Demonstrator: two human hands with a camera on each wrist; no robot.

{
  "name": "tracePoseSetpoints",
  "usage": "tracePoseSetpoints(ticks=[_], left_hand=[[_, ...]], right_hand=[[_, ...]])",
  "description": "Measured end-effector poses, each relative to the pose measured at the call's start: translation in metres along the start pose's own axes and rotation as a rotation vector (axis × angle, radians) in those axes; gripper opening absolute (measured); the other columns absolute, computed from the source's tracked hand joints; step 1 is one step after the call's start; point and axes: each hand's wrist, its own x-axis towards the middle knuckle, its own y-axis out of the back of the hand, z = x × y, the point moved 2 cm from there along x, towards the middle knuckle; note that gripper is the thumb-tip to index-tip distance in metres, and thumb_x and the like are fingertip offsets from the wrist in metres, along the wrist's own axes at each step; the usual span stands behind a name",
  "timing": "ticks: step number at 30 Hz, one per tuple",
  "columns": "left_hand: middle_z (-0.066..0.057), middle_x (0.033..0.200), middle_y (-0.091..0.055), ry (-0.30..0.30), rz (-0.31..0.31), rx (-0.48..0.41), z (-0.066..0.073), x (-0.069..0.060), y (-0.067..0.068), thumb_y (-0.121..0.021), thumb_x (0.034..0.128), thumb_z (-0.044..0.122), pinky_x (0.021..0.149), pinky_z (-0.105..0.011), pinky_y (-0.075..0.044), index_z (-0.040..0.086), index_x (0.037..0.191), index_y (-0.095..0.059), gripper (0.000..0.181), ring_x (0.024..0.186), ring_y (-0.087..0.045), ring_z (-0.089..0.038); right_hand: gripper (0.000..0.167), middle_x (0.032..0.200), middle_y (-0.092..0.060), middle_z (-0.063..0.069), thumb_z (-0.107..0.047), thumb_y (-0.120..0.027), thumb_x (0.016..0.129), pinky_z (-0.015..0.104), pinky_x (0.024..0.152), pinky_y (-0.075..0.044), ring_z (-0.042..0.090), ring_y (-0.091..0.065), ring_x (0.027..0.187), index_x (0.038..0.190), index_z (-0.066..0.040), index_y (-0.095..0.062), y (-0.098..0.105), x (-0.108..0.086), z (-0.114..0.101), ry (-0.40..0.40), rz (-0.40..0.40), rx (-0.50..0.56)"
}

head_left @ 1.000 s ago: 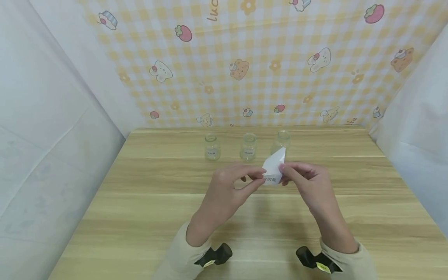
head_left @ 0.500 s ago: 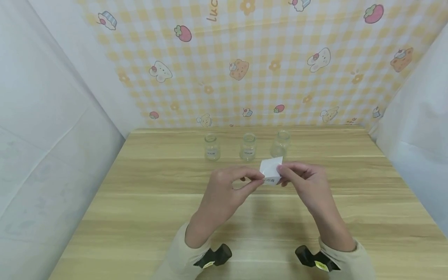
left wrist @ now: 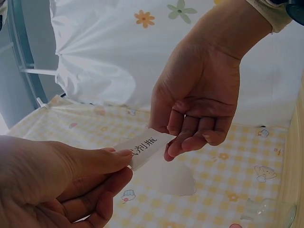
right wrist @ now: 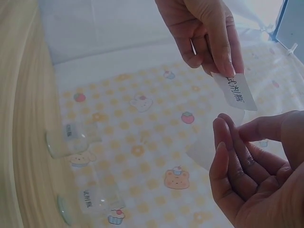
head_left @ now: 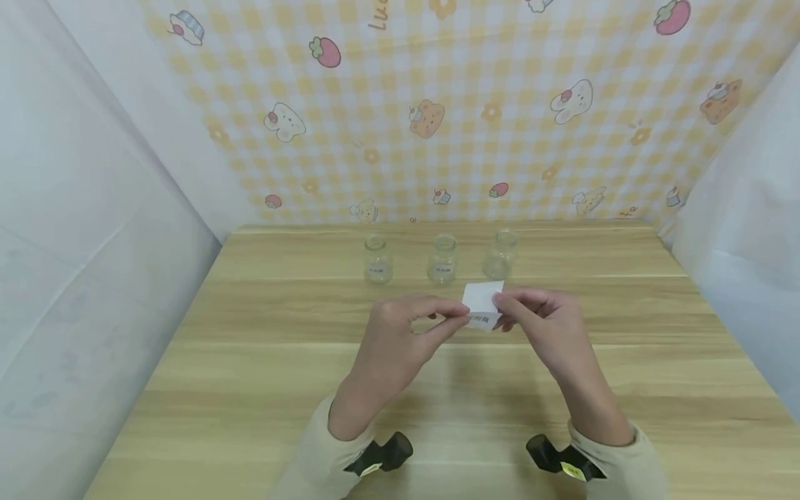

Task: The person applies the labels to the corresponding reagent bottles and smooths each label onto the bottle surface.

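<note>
A small white label (head_left: 481, 320) with dark printed characters is stretched between the two hands above the table. My left hand (head_left: 400, 347) pinches its left end between thumb and fingers. At the other side my right hand (head_left: 550, 333) pinches the white backing paper (head_left: 482, 296), which stands up behind the label. The left wrist view shows the label's print (left wrist: 144, 147) facing up beside the left thumb. In the right wrist view the backing paper (right wrist: 202, 147) hangs at an angle from the label; how far they are joined is hard to tell.
Three glass jars stand in a row behind the hands: a left jar (head_left: 378, 260) and a middle jar (head_left: 443, 260), both labelled, and a right jar (head_left: 501, 255) with no label visible. A checked cloth (head_left: 375, 104) hangs behind the wooden table (head_left: 250, 347).
The backing paper has gone from a tall pointed shape to a lower, squarer one. Both hands have shifted very slightly left, still pinching. The jars have stayed in place.
</note>
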Motion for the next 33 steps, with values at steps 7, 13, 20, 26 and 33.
tracePoseSetpoints(ticks=[7, 13, 20, 26, 33], left_hand=[[-0.006, 0.094, -0.080, 0.012, -0.002, -0.004, 0.0002, 0.0003, 0.0000, -0.082, 0.0858, -0.001, 0.078, -0.023, -0.060, 0.002, 0.095, -0.081, 0.010, 0.088, -0.076, -0.014], [-0.007, 0.094, -0.080, 0.024, -0.004, 0.000, -0.0009, -0.0009, -0.0002, -0.082, 0.0855, -0.001, 0.076, -0.022, -0.059, 0.001, 0.095, -0.081, 0.010, 0.087, -0.076, -0.014], [-0.007, 0.095, -0.080, 0.024, -0.004, -0.004, -0.0003, -0.0007, 0.0002, -0.082, 0.0851, -0.002, 0.077, -0.021, -0.059, 0.001, 0.096, -0.081, 0.011, 0.088, -0.076, -0.015], [-0.007, 0.096, -0.080, 0.034, -0.010, -0.006, 0.0004, -0.0011, 0.0015, -0.081, 0.0862, -0.001, 0.077, -0.022, -0.059, 0.001, 0.097, -0.081, 0.011, 0.088, -0.076, -0.015], [-0.007, 0.094, -0.080, 0.050, -0.009, -0.017, -0.0007, -0.0006, 0.0042, -0.081, 0.0869, 0.000, 0.076, -0.023, -0.060, 0.001, 0.099, -0.080, 0.012, 0.086, -0.076, -0.014]], right_hand=[[0.021, 0.082, -0.076, -0.004, -0.007, -0.067, 0.100, 0.027, 0.066, -0.059, 0.015, -0.071, 0.070, 0.099, 0.013, -0.074, 0.0000, 0.0009, 0.0003, -0.002, -0.008, -0.018], [0.020, 0.081, -0.075, -0.004, -0.005, -0.067, 0.099, 0.027, 0.065, -0.058, 0.015, -0.070, 0.069, 0.098, 0.013, -0.074, -0.0007, 0.0014, 0.0012, 0.002, -0.012, -0.025], [0.021, 0.079, -0.075, -0.002, -0.007, -0.067, 0.100, 0.027, 0.066, -0.058, 0.015, -0.071, 0.070, 0.101, 0.013, -0.074, -0.0005, 0.0013, 0.0024, -0.025, -0.011, -0.034], [0.024, 0.080, -0.075, -0.002, -0.012, -0.068, 0.101, 0.028, 0.068, -0.059, 0.016, -0.071, 0.072, 0.104, 0.011, -0.074, 0.0006, 0.0008, 0.0028, -0.057, -0.008, -0.042], [0.026, 0.076, -0.075, -0.001, -0.014, -0.068, 0.101, 0.027, 0.069, -0.058, 0.016, -0.071, 0.072, 0.104, 0.011, -0.074, 0.0032, 0.0021, 0.0043, -0.075, 0.014, -0.048]])
